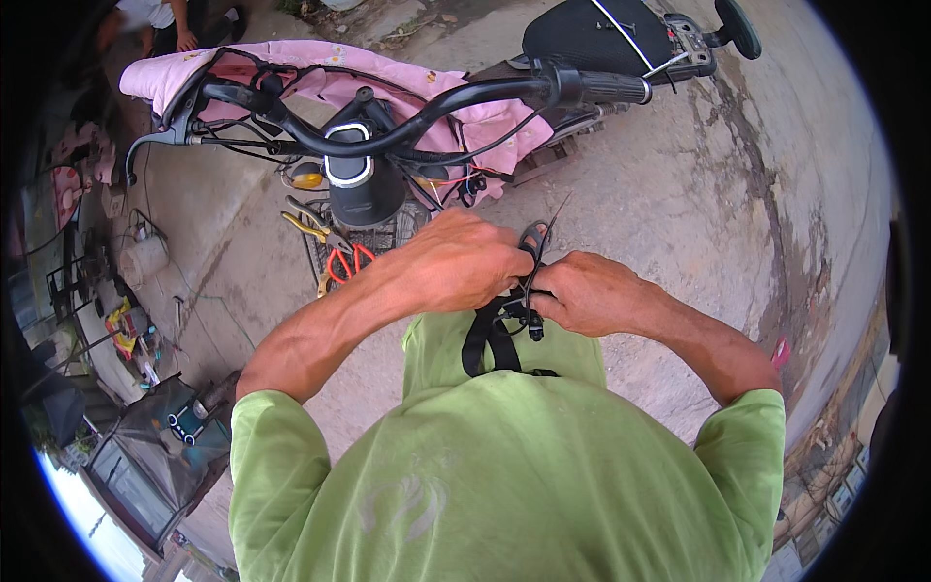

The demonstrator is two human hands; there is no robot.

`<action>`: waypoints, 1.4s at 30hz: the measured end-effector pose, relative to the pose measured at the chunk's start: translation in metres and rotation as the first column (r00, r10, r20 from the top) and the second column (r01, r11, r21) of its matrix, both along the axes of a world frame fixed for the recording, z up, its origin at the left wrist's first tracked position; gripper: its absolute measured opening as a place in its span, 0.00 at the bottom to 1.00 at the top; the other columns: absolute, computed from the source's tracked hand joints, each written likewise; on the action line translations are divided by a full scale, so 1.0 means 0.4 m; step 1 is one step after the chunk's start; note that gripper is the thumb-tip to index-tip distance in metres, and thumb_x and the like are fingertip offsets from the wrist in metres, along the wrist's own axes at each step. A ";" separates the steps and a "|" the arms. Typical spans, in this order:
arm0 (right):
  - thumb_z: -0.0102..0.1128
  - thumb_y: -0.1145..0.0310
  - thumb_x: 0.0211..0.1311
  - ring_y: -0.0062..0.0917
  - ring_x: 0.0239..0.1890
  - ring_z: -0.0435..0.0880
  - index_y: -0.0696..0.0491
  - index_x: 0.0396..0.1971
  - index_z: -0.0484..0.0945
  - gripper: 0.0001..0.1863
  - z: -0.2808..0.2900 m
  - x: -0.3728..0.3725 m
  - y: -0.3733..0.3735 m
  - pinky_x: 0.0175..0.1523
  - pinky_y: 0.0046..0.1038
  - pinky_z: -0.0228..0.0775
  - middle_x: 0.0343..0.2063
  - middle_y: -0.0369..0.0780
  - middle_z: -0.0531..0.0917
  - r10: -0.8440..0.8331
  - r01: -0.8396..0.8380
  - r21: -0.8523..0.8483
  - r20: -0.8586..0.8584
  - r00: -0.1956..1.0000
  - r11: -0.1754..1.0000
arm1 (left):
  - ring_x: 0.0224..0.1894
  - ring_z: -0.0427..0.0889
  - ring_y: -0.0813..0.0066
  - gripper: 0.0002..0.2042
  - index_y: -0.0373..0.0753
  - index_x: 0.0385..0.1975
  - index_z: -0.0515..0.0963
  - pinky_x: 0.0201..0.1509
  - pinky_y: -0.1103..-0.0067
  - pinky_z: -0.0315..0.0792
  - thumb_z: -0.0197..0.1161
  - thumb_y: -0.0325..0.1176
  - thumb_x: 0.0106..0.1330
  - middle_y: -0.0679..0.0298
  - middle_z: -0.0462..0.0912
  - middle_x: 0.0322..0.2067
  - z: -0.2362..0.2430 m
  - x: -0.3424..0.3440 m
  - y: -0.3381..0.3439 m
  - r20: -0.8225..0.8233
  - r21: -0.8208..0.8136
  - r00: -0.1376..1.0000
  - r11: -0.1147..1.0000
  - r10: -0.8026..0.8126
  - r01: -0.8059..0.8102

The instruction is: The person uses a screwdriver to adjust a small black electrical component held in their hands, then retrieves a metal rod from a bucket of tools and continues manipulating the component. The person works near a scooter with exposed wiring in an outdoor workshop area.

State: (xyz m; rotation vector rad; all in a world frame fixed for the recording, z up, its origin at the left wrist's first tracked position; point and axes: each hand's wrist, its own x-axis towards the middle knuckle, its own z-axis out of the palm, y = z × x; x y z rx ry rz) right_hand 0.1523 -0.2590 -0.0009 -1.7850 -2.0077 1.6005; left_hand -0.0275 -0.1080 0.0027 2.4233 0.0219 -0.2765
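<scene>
In front of my body, both hands are closed on a thin black cable (529, 281). My left hand (470, 254) grips it from the left, knuckles upward. My right hand (590, 293) pinches it from the right, close to the left fingers. A loop and a thin pointed end of the cable stick up above the fingers. Below them hangs a small black connector-like piece (535, 328), beside black straps (480, 339) on my green shirt. The exact grip of the fingertips is partly hidden.
A two-wheeler's black handlebar (436, 112) crosses ahead, with a pink quilted cover (388, 82) and exposed wires. Beneath, a metal basket (393, 233) carries yellow-handled pliers (305, 228) and red-handled pliers (344, 262). A bucket (144, 260) stands left. Another person's hand (186, 41) shows at upper left.
</scene>
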 end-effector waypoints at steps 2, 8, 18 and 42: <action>0.58 0.59 0.72 0.53 0.38 0.88 0.59 0.35 0.85 0.17 0.003 -0.015 -0.004 0.47 0.52 0.80 0.29 0.53 0.87 0.025 -0.026 0.035 0.052 0.998 0.999 | 0.38 0.85 0.49 0.06 0.40 0.33 0.81 0.40 0.57 0.75 0.68 0.35 0.64 0.58 0.83 0.33 0.001 0.011 0.006 -0.062 0.005 0.997 0.999 -0.044 0.045; 0.62 0.59 0.68 0.50 0.37 0.88 0.56 0.39 0.84 0.14 -0.006 -0.019 -0.029 0.44 0.49 0.80 0.30 0.49 0.88 -0.002 0.003 0.034 -0.016 1.000 0.999 | 0.39 0.85 0.50 0.07 0.41 0.34 0.81 0.40 0.57 0.76 0.68 0.37 0.66 0.58 0.83 0.34 -0.026 -0.011 0.000 -0.095 -0.065 0.995 0.997 -0.044 0.038; 0.76 0.57 0.59 0.40 0.33 0.88 0.51 0.51 0.83 0.23 -0.017 -0.053 -0.116 0.41 0.41 0.80 0.33 0.43 0.88 -0.382 0.394 0.025 -0.199 0.903 0.919 | 0.39 0.84 0.52 0.08 0.44 0.44 0.83 0.42 0.58 0.75 0.68 0.34 0.68 0.59 0.81 0.33 -0.072 -0.091 -0.031 0.065 -0.260 0.987 0.958 0.144 -0.123; 0.77 0.66 0.63 0.15 0.31 0.81 0.56 0.49 0.87 0.17 -0.087 -0.044 -0.102 0.38 0.25 0.76 0.30 0.36 0.88 -0.749 0.737 -0.190 -0.333 0.573 0.649 | 0.38 0.85 0.49 0.11 0.38 0.51 0.82 0.40 0.61 0.78 0.66 0.30 0.71 0.55 0.83 0.35 -0.043 -0.037 0.003 0.130 -0.280 0.959 0.937 0.251 -0.208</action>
